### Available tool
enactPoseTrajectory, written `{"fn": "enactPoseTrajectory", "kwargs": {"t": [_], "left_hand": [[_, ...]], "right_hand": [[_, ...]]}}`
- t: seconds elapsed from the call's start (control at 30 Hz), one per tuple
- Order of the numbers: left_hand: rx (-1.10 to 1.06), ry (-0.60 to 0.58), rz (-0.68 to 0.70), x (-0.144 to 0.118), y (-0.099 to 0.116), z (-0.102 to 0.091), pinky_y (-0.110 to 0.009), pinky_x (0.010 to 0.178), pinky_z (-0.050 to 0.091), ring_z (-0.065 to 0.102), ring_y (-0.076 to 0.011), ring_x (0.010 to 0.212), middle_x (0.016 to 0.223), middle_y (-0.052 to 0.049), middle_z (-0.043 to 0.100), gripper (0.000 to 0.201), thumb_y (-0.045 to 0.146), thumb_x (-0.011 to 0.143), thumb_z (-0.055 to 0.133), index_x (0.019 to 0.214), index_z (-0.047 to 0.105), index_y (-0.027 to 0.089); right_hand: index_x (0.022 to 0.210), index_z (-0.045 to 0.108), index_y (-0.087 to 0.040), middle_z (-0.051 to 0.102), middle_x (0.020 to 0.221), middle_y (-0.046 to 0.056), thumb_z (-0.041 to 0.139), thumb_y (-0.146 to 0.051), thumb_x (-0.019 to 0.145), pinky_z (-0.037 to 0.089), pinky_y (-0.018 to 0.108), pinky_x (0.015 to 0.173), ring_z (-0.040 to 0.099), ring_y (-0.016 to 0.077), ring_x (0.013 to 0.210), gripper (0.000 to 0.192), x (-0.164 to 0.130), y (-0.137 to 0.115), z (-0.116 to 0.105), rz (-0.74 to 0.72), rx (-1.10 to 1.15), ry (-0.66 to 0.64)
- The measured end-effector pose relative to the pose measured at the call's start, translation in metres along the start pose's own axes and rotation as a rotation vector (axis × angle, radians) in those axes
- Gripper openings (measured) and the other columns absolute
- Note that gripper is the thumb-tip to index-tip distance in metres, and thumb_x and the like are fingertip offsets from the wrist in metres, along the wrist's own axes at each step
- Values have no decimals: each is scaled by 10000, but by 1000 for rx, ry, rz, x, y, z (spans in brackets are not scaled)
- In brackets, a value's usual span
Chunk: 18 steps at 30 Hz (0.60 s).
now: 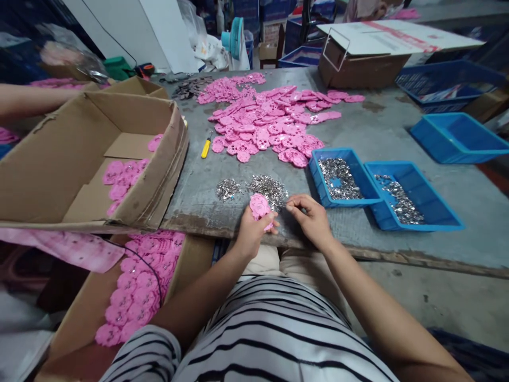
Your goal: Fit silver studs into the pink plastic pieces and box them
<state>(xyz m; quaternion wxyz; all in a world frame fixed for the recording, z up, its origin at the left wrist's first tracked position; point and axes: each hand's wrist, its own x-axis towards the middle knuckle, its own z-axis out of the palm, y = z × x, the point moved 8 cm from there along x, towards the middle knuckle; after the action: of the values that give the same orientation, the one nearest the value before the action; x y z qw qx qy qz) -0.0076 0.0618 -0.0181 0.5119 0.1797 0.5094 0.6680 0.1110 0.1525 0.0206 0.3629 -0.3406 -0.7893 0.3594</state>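
Observation:
My left hand point(251, 232) holds a pink plastic piece point(260, 207) at the near edge of the grey table point(382, 132). My right hand point(312, 217) sits just right of it, fingertips pinched together near a loose pile of small silver metal parts point(267, 189); whether a part is pinched between them I cannot tell. A big heap of the same pink pieces point(270, 124) lies further back on the table.
Two blue trays point(340, 180) point(409, 199) with silver parts stand right of my hands, an empty blue tray point(457, 138) behind. An open cardboard box point(91, 154) with pink pieces sits left, another box point(135, 292) below it. A yellow tool point(205, 146) lies by the box. Another person's arm point(35, 101) reaches in at the left.

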Motion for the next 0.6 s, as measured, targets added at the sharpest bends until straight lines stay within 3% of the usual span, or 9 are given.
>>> {"fn": "enactPoseTrajectory", "kwargs": {"t": [0.17,0.27,0.37,0.5,0.6], "left_hand": [[-62,-58,-92,-2,-1,18,-195,413,420,577,-105,514,688,23,608,511,331,560,804,913,468,177],[-84,-47,-154,-4,-3,18,-189,402,400,572,-102,504,690,33,596,549,268,499,818,906,461,181],[-82,1,-105,-6,1,14,-183,402,404,572,-93,508,703,38,588,526,241,487,804,881,460,184],[-32,86,63,-8,12,7,-173,394,418,562,-81,500,701,45,584,442,223,536,767,860,469,183],[6,106,92,-8,12,7,-170,393,420,559,-83,489,675,45,587,416,211,554,758,853,469,185]], "right_hand": [[752,659,-229,666,840,72,485,-294,893,464,348,733,589,202,816,233,-10,-36,0,-228,-188,-99],[746,672,-234,668,834,83,477,-301,891,452,356,708,572,208,788,252,-12,-42,1,-255,-225,-148],[732,653,-231,662,806,60,533,-323,857,463,350,727,583,199,791,196,-13,-31,1,-108,-54,-125],[746,623,-206,625,697,9,627,-430,768,437,279,606,536,143,638,225,-17,-6,6,205,258,-64],[712,613,-202,606,658,-3,670,-459,713,423,267,585,509,130,606,264,-19,-3,15,287,370,-94]]}}
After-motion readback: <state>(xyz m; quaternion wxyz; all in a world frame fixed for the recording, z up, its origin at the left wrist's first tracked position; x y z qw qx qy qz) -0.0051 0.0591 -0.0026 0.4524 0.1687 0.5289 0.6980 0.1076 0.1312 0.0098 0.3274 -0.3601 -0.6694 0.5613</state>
